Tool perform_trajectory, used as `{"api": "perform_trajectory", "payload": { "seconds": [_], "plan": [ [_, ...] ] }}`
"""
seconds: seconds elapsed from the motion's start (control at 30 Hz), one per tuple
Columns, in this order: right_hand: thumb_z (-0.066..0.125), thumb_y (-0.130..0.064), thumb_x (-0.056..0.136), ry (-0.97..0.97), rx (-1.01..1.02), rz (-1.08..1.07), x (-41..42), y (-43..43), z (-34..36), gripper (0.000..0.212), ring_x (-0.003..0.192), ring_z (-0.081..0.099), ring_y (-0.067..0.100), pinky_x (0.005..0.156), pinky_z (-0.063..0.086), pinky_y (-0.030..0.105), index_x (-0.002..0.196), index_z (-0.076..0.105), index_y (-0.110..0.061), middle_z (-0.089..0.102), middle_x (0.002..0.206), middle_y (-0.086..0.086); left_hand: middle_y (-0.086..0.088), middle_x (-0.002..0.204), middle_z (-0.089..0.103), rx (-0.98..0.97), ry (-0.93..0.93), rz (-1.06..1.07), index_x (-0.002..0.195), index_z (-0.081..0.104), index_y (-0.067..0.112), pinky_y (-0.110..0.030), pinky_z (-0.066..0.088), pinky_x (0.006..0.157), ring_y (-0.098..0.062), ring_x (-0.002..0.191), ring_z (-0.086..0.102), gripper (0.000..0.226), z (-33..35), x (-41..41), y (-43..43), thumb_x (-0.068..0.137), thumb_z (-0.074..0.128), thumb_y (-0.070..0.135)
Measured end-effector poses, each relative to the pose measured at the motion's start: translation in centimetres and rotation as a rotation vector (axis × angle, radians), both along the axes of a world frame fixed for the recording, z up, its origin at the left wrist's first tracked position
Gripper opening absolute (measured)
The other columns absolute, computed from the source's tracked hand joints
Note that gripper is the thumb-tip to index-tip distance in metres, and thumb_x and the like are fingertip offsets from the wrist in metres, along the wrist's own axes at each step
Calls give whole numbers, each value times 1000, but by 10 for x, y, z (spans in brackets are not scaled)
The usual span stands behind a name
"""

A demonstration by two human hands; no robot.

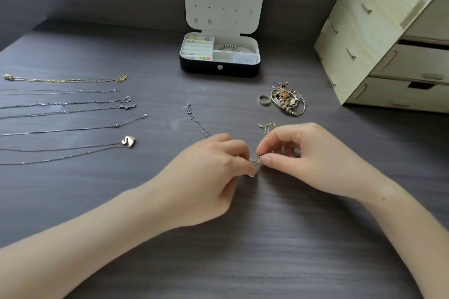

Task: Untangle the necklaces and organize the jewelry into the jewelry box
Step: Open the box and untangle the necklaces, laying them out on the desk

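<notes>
Dark grey wood-grain worktop point(267, 238) carries the whole job. I read the left hand point(209, 177) and the right hand point(303, 160) as meeting fingertip to fingertip, each pinching a small knot point(255, 161) of fine chain held just above the surface. A silver chain point(198, 120) trails away past the left hand; a gold chain point(268, 127) shows just beyond the right hand. Both appear to feed the knot, though the fingers hide the junction.

Six separated necklaces point(65, 114) lie in parallel rows on the left, well apart from the hands. The jewelry box point(220, 56) stands open at the back, rings and bracelets already in its compartments. A heap of loose pieces point(286, 99) and a ring point(264, 100) wait between the box and the hands.

Procedure for this step, in my judgement: loosen the knot, do not pull it tight. Hold one strand fixed, tease the other outward in short moves, and feed a free end back through the loop. Lower it to the surface if tension builds.
</notes>
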State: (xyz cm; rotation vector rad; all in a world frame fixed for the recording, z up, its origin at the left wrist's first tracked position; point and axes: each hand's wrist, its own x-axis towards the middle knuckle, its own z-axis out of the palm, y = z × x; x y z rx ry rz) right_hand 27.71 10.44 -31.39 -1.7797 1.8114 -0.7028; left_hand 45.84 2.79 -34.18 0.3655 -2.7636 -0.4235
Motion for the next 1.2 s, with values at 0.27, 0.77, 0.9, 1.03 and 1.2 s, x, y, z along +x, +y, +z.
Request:
{"api": "perform_trajectory", "payload": {
  "seconds": [0.27,0.77,0.9,1.03,1.2],
  "plan": [
    [74,-13,78,-271,14,-104,6,-6,-2,10,67,63,2,69,51,20,80,71,-23,72,74,-6,9,98,64,100,-17,-105,99,74,24,-19,44,71,-17,82,57,44,-3,4,2,73,50,-3],
    [73,-15,80,-135,11,-9,-1,1,3,8,56,50,-1,55,33,10,82,70,-22,67,67,-15,16,78,60,281,26,213,80,72,27,-4,34,60,3,72,53,21,5,6,-23,72,53,21],
    [75,-21,77,-27,17,-10,3,1,0,5,55,46,3,54,34,11,75,70,-23,60,62,-16,12,71,58,299,34,224,72,69,26,-6,35,58,-4,69,55,12,5,5,-21,70,58,23],
    [76,-38,69,58,75,81,2,6,-2,13,68,52,10,62,43,26,70,68,-28,62,68,-8,10,60,55,348,57,265,57,56,29,-10,33,54,-7,64,52,11,5,5,-18,66,60,30],
    [76,-41,68,152,110,163,2,8,-4,15,80,52,6,67,41,21,71,66,-31,59,71,-16,12,67,55,348,-10,208,66,64,25,-11,36,59,-4,69,52,13,3,6,-12,63,68,37]
  ]
}}
